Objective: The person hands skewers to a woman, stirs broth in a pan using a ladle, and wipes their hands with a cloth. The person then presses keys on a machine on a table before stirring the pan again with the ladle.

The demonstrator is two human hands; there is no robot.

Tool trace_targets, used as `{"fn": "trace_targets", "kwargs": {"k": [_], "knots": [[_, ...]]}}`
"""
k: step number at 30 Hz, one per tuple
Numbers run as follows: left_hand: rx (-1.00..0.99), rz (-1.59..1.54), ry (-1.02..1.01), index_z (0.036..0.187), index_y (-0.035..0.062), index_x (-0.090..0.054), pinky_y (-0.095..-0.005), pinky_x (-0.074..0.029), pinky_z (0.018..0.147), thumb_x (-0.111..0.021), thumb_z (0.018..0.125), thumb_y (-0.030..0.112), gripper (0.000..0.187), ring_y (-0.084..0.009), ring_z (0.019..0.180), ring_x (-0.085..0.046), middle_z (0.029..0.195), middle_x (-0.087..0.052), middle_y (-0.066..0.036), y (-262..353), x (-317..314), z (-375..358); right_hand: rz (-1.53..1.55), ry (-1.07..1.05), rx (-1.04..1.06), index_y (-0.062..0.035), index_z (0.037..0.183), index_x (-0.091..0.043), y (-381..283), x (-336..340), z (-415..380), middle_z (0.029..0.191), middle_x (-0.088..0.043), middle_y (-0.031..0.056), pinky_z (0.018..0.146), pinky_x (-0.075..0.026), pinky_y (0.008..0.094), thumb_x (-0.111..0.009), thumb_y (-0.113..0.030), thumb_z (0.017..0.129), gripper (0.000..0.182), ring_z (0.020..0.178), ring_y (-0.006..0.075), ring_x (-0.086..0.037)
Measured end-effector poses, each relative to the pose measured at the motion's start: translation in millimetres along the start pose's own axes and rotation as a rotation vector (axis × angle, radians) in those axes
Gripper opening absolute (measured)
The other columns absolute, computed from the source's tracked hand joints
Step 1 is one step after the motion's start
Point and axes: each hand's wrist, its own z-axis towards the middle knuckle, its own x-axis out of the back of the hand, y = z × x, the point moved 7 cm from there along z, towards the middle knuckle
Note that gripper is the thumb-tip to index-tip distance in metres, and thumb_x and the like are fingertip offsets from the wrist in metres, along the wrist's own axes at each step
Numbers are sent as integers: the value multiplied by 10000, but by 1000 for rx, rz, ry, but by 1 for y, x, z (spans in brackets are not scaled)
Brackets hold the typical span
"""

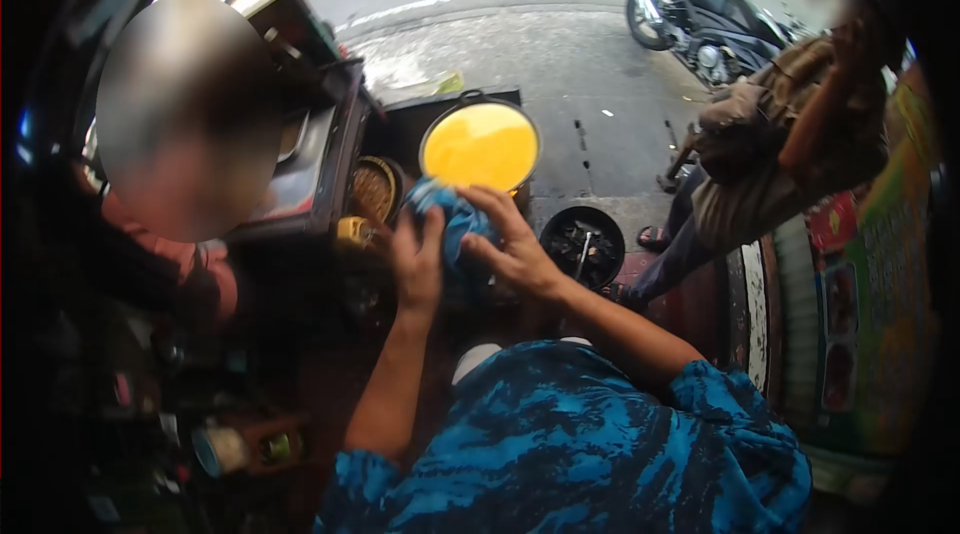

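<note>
A crumpled blue cloth (462, 224) is bunched between my two hands, in front of my body. My left hand (417, 259) grips its left side, slightly blurred. On the other side, my right hand (517, 252) holds it with thumb and fingers curved around it. Just beyond the cloth stands a wide round pan (480, 146) filled with something bright yellow. To its left sits a smaller round pot (375, 189) of brown food, partly hidden behind my left hand. The lower end of the cloth is lost in shadow.
A black pan with dark pieces, perhaps charcoal (585, 249), lies low at the right. One person (200, 274) is close at the left beside a cart (325, 174); another person (760, 164) stands at the right. A motorcycle (710, 14) is parked by the road.
</note>
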Motion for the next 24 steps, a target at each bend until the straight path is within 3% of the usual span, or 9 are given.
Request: {"fn": "trace_targets", "kwargs": {"k": [1, 5, 6, 8, 12, 14, 16, 20, 24], "knots": [[23, -402, -161, 1256, 7, -450, -289, -382, 944, -382, 986, 340, 435, -157, 1091, -500, 1174, -523, -93, 14, -25, 3, 59, -5, 55, -87, 1321, -422, -4, -7, 9, 1271, -428, 182, 1038, -312, 382, -690, -179, 806, 588, 1228, 301, -397], [-64, -463, -352, 1391, 16, -290, -300, -314, 1029, -261, 988, 451, 594, -161, 1188, -435, 1288, -461, -94, 45, -42, 51, 202, 119, -71, -50, 1284, -429, -8, 16, 49, 1086, -561, 94, 844, -473, 277, -659, -31, 794, 542, 981, 174, -567], [-72, -395, -389, 1411, 24, -251, -354, -286, 1048, -237, 971, 506, 652, -208, 1235, -394, 1342, -415, -135, 43, -35, 68, 261, 147, -73, -42, 1261, -455, -9, 23, 57, 1070, -573, 94, 826, -486, 273, -652, -25, 795, 507, 953, 161, -581], [11, -306, -229, 1398, 35, -282, -461, -228, 1061, -246, 937, 581, 716, -317, 1277, -330, 1385, -334, -222, 53, -17, 94, 318, 190, -1, -35, 1231, -481, -30, 31, 70, 1071, -572, 96, 820, -494, 273, -632, -16, 801, 456, 947, 152, -585], [41, -341, -50, 1261, 27, -454, -440, -393, 941, -302, 959, 498, 580, -292, 1175, -423, 1290, -423, -226, 36, 8, 164, 198, 94, 60, -43, 1198, -513, -59, 11, 82, 1076, -571, 97, 821, -488, 280, -634, -22, 781, 435, 959, 162, -579], [118, -306, 62, 1201, 8, -479, -405, -462, 829, -365, 951, 458, 527, -275, 1075, -467, 1181, -474, -207, 24, 7, 183, -179, -11, 410, -64, 1165, -553, -81, -20, 83, 1084, -571, 135, 853, -477, 344, -637, 2, 694, 483, 996, 244, -590], [133, -462, 54, 1164, 5, -491, -410, -471, 799, -397, 940, 427, 487, -269, 1030, -473, 1138, -479, -200, 10, 1, 188, -116, -60, 369, -77, 1087, -594, -85, -50, 70, 1073, -543, 146, 869, -453, 382, -654, -23, 625, 469, 1024, 305, -557], [226, -429, 197, 1055, 19, -522, -393, -474, 721, -475, 889, 372, 393, -214, 854, -518, 969, -518, -130, -29, 13, 189, -230, -223, 433, -114, 969, -634, -103, -82, 44, 1038, -544, 100, 753, -474, 407, -707, -50, 520, 460, 885, 311, -548], [273, -477, 217, 1049, 22, -532, -366, -466, 667, -502, 870, 371, 394, -187, 790, -504, 915, -495, -92, -51, 21, 186, -101, -319, 400, -106, 927, -642, -99, -91, 32, 1005, -554, 114, 758, -475, 418, -722, -71, 521, 415, 885, 322, -559]]}}
